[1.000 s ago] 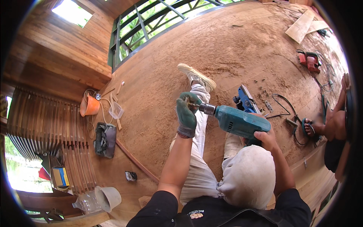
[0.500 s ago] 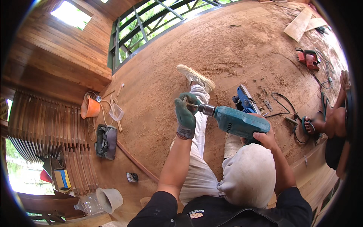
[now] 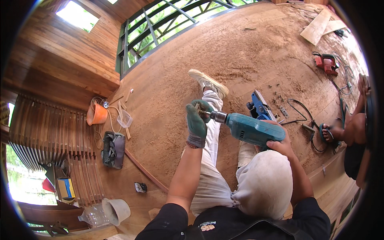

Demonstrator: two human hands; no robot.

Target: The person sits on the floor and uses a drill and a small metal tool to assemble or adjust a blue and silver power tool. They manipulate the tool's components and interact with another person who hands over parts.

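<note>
Left hand (image 3: 197, 122) curls closed around the bit (image 3: 207, 113); right hand (image 3: 281, 144) grips the drill (image 3: 251, 128). I judge this bit-handling; next calls for steadiness.

Teal drill (image 3: 254, 130), metal chuck (image 3: 219, 116) pointing left.

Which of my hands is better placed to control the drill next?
Right, most likely: your bare right hand grips the teal drill at its rear, while your gloved left hand is up front, just beyond the silver chuck.
</note>
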